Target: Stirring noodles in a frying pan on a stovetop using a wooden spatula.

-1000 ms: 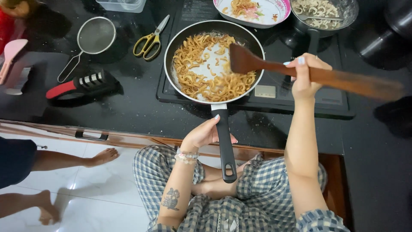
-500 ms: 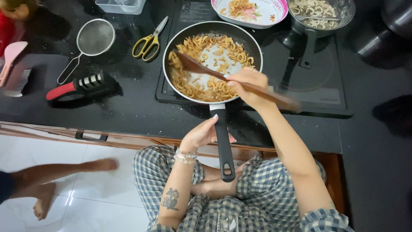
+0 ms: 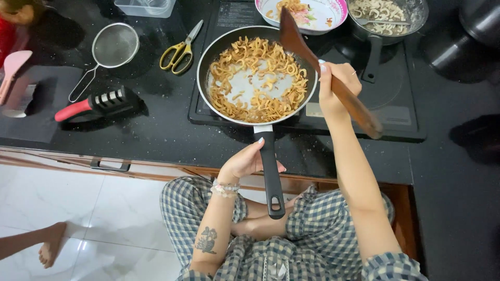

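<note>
A black frying pan [image 3: 204, 67] sits on the black induction cooktop [image 3: 396, 112], with golden fried noodle pieces [image 3: 260, 101] ringed around its pale middle. My left hand [image 3: 246, 162] grips the pan's long black handle [image 3: 272, 179]. My right hand [image 3: 338, 83] holds a brown wooden spatula [image 3: 297, 36] by its shaft. The spatula's blade is raised over the pan's far right rim, and its handle end points toward me.
A floral bowl [image 3: 328, 15] with food and a dark pot [image 3: 411, 23] of pale pieces stand behind the pan. Yellow scissors [image 3: 179, 49], a mesh strainer [image 3: 112, 49] and a red-handled black sharpener [image 3: 96, 104] lie on the counter at left. Another person's foot [image 3: 52, 247] is on the white floor.
The spatula went from held high at the right, down into the noodles, and is now lifted again over the pan's far rim. The other person's legs moved left.
</note>
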